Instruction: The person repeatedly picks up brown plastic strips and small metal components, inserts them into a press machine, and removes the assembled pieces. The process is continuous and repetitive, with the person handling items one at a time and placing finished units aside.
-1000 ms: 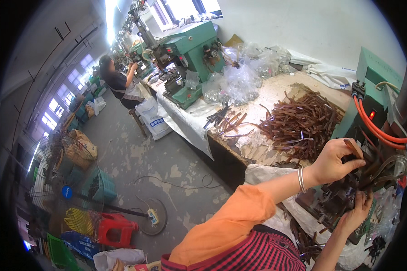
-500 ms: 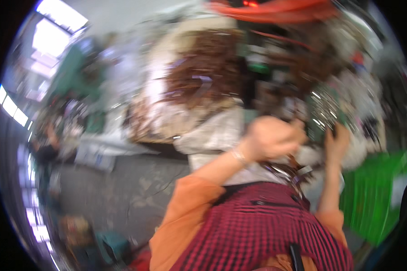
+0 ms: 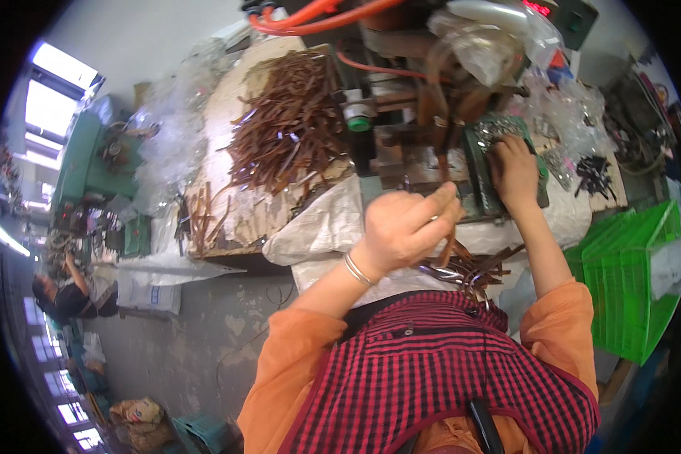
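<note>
My left hand is closed in a pinch on a brown strip, in front of a machine. The strip's lower end hangs below my fingers. Small shiny metal parts fill the far part of a green tray to the right of the machine. My right hand reaches over this tray with its fingers curled down among the parts. Its fingertips are hidden, so what they pinch cannot be made out. More brown strips lie bunched at my lap on white cloth.
A big heap of brown strips covers the bench's left side. The dark machine has orange hoses. Black pieces lie at right, above a green crate. Another person works at far left.
The view has swung to the right and steadied. My right hand has moved up and farther into the tray of metal parts. My left hand remains closed before the machine.
</note>
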`<action>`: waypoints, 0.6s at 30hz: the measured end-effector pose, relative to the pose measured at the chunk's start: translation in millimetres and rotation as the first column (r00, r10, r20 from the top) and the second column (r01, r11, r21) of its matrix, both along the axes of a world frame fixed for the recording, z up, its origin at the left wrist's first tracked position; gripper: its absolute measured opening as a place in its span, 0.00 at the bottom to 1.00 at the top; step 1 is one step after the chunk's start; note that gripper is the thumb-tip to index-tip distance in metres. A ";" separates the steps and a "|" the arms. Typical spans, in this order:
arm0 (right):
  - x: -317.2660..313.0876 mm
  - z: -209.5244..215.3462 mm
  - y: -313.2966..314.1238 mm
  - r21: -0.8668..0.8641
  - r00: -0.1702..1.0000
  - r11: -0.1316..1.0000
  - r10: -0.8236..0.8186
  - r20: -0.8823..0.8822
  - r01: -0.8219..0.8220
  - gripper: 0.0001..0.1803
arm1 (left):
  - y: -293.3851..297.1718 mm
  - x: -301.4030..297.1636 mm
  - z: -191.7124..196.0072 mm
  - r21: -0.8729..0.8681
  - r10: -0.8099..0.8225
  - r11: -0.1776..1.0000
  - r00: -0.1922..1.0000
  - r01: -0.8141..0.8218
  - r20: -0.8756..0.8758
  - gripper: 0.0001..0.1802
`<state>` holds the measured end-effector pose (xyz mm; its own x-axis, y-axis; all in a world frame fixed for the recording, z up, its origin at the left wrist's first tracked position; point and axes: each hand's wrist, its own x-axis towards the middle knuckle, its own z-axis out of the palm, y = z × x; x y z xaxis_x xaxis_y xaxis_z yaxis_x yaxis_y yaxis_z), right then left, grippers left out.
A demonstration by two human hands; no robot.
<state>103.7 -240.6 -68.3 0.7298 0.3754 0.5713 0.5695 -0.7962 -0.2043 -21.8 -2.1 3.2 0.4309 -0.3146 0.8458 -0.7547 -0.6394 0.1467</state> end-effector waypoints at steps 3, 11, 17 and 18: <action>-5.5 -2.6 -12.9 0.098 0.997 0.993 -0.072 0.025 0.070 0.07 | 9.1 -31.2 -14.7 -0.125 0.101 0.986 0.991 -0.112 -0.090 0.15; -26.8 6.8 -4.1 0.540 0.966 0.814 -0.091 -0.242 0.212 0.08 | 158.1 1.6 -32.3 0.302 0.834 0.552 0.510 -0.777 -0.212 0.06; -26.1 7.2 10.4 0.623 0.966 0.761 -0.015 -0.258 0.179 0.09 | 193.7 10.3 -89.1 0.199 0.832 0.543 0.491 -0.816 -0.259 0.02; -28.1 9.7 7.7 0.621 0.958 0.759 -0.014 -0.285 0.196 0.09 | 188.0 7.7 -70.6 0.147 0.825 0.546 0.500 -0.825 -0.262 0.02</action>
